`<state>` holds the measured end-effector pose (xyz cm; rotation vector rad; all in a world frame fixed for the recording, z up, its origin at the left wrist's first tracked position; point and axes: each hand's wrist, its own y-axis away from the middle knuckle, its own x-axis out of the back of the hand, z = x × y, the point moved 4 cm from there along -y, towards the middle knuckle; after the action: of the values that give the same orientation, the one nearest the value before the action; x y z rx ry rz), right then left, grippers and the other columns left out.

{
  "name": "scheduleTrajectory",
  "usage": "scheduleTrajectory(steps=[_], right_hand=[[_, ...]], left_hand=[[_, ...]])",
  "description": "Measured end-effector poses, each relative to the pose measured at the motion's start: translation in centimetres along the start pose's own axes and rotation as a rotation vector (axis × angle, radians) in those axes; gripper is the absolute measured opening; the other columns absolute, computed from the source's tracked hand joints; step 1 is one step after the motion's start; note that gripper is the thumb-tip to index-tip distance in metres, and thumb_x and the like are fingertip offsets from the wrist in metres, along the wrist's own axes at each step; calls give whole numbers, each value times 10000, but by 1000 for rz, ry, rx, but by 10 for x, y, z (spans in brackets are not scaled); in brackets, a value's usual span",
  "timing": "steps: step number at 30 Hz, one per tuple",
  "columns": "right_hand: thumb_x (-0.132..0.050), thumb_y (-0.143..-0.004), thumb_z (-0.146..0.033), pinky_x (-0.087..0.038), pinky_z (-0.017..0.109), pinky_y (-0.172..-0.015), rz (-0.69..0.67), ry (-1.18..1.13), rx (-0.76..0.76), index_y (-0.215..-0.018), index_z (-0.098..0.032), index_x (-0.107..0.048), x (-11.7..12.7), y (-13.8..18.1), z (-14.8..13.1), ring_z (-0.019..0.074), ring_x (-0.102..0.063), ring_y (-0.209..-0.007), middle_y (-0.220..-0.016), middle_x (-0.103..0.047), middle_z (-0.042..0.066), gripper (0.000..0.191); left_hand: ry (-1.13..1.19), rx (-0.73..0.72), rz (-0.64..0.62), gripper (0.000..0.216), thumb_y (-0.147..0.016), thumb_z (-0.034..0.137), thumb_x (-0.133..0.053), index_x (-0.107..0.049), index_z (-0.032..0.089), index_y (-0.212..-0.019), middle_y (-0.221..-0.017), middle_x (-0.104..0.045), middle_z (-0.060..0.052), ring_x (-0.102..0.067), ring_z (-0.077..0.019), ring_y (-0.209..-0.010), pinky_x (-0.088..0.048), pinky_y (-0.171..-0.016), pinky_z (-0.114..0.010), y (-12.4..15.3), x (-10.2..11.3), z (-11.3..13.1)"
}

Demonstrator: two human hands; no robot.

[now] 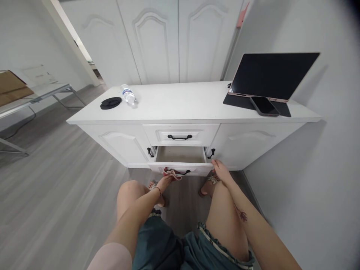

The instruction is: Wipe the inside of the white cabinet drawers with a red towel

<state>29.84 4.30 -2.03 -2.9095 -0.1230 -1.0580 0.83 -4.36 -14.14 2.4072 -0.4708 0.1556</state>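
The lower drawer (180, 154) of the white cabinet is pulled out, and its bare bottom shows. My left hand (165, 182) is closed on a small pink and red cloth (174, 174), which lies against the drawer's black handle (184, 172). Part of the cloth is hidden by my fingers. At the right end of the drawer front (197, 169), my right hand (221, 171) has its fingers closed around the edge. Above it, the upper drawer (180, 141) is shut, with its own black handle (180, 137).
On the white cabinet top (180, 101) are a clear plastic bottle (128, 95), a black flat item (110, 103), a tablet or laptop (274, 75) and a phone (264, 106). A wall (309, 180) stands close on the right. A cardboard box (12, 88) rests on a table at left.
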Motion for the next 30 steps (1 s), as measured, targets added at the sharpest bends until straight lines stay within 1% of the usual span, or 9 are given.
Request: scheduleTrajectory(steps=[3,5,7,11,16,20,23,26,30], right_hand=[[-303,-883,-577,-472,375,-664,-2,5,-13,-792,-226,-541,0,-1,1,207,-576,-550,-639,-581,33,434],[-317,-884,-543,-473,370,-669,-11,8,-26,-808,-222,-542,-1,-1,1,202,-580,-553,-663,-590,36,399],[-333,-884,-514,-474,371,-683,-16,14,-27,-819,-218,-542,-1,-1,1,197,-584,-555,-692,-600,39,368],[-339,-891,-507,-474,365,-682,2,13,-8,-815,-214,-544,-2,-2,2,185,-572,-540,-703,-603,38,365],[-349,-901,-481,-473,354,-682,7,33,10,-837,-211,-561,-4,-3,3,191,-577,-575,-694,-602,39,349],[-347,-897,-464,-475,359,-689,5,45,2,-859,-202,-570,-4,-3,3,193,-579,-583,-754,-620,60,346],[-342,-894,-468,-474,360,-693,23,56,5,-867,-199,-578,-5,-3,4,197,-584,-595,-778,-628,67,359],[-345,-899,-465,-474,346,-684,25,65,12,-883,-199,-588,-6,-3,5,192,-588,-607,-798,-636,70,360],[-344,-901,-447,-475,339,-689,12,94,6,-935,-180,-593,-7,-2,5,184,-602,-633,-916,-638,99,366]], left_hand=[[475,120,350,641,-689,22,-417,-602,274,-1248,-1342,-576,-30,-434,-165,-1313,-398,-1060,-346,19,-19,-12],[712,168,483,612,-692,-11,-421,-640,254,-1198,-1277,-622,-54,-459,-158,-1286,-359,-1091,-324,29,-34,-18],[895,203,567,595,-686,-39,-418,-669,243,-1146,-1212,-657,-64,-476,-169,-1266,-337,-1099,-333,39,-47,-24],[1089,215,618,596,-692,-51,-411,-668,251,-1137,-1189,-671,-50,-492,-179,-1250,-339,-1087,-348,57,-66,-39],[1242,112,470,648,-742,-52,-357,-569,238,-1281,-1361,-569,-13,-438,-171,-1313,-274,-1126,-354,83,-76,-68],[1234,43,536,648,-809,-24,-358,-464,273,-1375,-1475,-436,21,-331,-172,-1384,-150,-1171,-403,102,-61,-96],[1160,53,635,607,-880,37,-376,-394,323,-1415,-1496,-404,17,-277,-161,-1410,-134,-1175,-432,106,-40,-109],[1070,117,737,605,-906,65,-381,-321,315,-1454,-1514,-373,10,-219,-196,-1431,-171,-1160,-469,97,-13,-112],[1000,204,792,608,-908,92,-409,-297,305,-1466,-1533,-337,8,-169,-245,-1444,-223,-1137,-515,66,22,-106]])
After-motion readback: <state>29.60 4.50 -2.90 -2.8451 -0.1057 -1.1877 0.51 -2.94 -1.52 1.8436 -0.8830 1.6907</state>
